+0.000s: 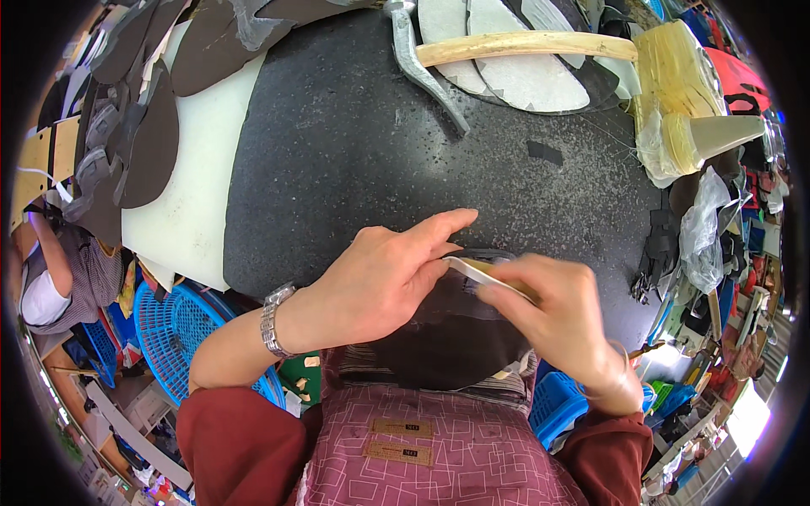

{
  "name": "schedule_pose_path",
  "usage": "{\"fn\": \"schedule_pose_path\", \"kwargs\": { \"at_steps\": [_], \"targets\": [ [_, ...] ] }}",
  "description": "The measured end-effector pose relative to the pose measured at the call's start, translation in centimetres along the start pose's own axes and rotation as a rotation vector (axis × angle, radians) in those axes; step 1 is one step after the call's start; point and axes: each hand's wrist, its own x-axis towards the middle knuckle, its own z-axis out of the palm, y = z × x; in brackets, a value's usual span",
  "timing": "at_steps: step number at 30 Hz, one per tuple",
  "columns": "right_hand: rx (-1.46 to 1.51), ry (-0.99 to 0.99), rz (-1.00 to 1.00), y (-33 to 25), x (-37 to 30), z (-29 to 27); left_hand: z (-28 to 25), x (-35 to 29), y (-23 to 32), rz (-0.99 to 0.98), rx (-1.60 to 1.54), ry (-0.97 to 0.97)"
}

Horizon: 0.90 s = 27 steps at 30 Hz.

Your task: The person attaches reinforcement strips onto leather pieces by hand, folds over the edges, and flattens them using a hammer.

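Observation:
A dark brown, leather-like piece [447, 350] hangs over the table's near edge onto my apron. Across its upper part runs a narrow pale strip [470, 271], bent and partly turned up. My right hand [557, 305] is closed, pinching the strip's right portion between thumb and fingers. At the strip's left end, my left hand [375, 278] presses thumb against fingers, its index finger stretched forward over the black tabletop [337, 152]. What lies under the left fingers is partly hidden. A metal-banded watch [270, 325] circles my left wrist.
A hammer [531, 45] with a wooden handle lies at the far edge, over white cut pieces [527, 80]. Dark cut pieces [152, 139] pile up at left. A yellowish wrapped block [675, 84] stands at right. Blue baskets [173, 329] flank me; another person [72, 274] sits left.

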Motion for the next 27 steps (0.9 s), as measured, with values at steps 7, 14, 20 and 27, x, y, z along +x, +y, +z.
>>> {"fn": "schedule_pose_path", "kwargs": {
  "at_steps": [7,14,20,27],
  "targets": [
    [0.128,0.163,0.281,1.9,-3.4,-1.8,-0.1,0.3,0.4,-0.011,-0.022,-0.011],
    [-0.022,0.136,0.183,1.3,-4.3,-2.3,0.5,2.7,0.3,0.134,0.231,-0.019],
    [0.065,0.225,0.330,3.0,-7.7,-3.0,0.4,2.8,0.8,-0.125,0.010,-0.046],
    [0.128,0.202,0.372,3.5,-8.1,-2.9,1.4,4.2,1.4,0.131,0.166,-0.128]
  ]
}}
